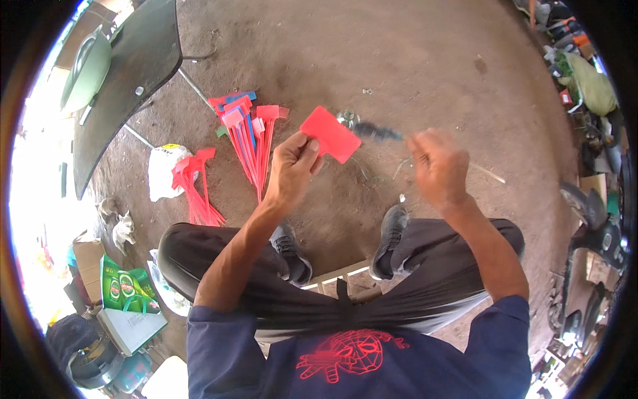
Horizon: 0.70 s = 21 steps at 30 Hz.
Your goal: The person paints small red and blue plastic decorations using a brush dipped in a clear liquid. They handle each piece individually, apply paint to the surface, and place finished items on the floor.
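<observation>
My left hand [296, 165] pinches a flat red rectangular plastic tag [330, 135] between thumb and fingers, its broad face tilted up. To its right, my right hand [438, 166] is raised and smeared by motion, its fingers curled together. From those fingertips a dark, bluish-ended, brush-like thing [377, 131] points left toward the tag; it is too blurred to name surely. Just behind the tag a small clear glass jar [347, 118] stands on the ground, partly covered. Left of my left hand lies a bundle of red and blue tags [244, 136] with long thin tails.
Another bunch of red tags [197, 189] rests by a white bag [164, 174]. A dark table [136, 63] with a green basin [90, 70] stands far left. Near two cats [123, 231] sits a green bag [126, 286]. Clutter and a motorbike [598, 233] line the right.
</observation>
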Each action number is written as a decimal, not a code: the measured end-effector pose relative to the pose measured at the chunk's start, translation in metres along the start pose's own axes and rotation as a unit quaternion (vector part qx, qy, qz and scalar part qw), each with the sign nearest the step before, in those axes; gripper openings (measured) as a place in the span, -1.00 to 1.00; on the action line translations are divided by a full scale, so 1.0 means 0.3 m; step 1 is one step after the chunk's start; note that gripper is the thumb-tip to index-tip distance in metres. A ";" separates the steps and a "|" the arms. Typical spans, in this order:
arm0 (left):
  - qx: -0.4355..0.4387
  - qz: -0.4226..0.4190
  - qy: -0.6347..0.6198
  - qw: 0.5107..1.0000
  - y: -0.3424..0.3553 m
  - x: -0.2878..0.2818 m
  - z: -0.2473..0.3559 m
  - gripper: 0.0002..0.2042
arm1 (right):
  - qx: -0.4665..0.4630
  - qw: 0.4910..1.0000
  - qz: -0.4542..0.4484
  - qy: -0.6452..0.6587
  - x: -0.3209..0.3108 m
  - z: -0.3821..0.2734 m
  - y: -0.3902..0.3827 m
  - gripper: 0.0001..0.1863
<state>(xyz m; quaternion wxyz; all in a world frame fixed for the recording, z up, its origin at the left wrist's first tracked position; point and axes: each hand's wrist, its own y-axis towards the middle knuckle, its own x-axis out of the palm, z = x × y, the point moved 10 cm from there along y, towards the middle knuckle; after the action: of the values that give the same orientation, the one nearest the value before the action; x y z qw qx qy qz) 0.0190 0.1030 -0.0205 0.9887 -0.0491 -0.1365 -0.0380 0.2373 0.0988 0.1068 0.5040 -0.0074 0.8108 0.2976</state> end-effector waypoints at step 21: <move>0.054 -0.006 0.171 0.984 -0.037 0.080 0.058 -0.83 | -0.015 0.997 -0.068 0.042 0.112 -0.076 -0.055 -0.85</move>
<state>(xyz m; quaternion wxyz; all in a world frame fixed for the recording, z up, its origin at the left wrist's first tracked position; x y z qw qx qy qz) 0.0364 0.0923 0.0036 0.9984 0.0126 0.0320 -0.0439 0.2075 0.0836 0.0786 0.4886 -0.0826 0.8244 0.2736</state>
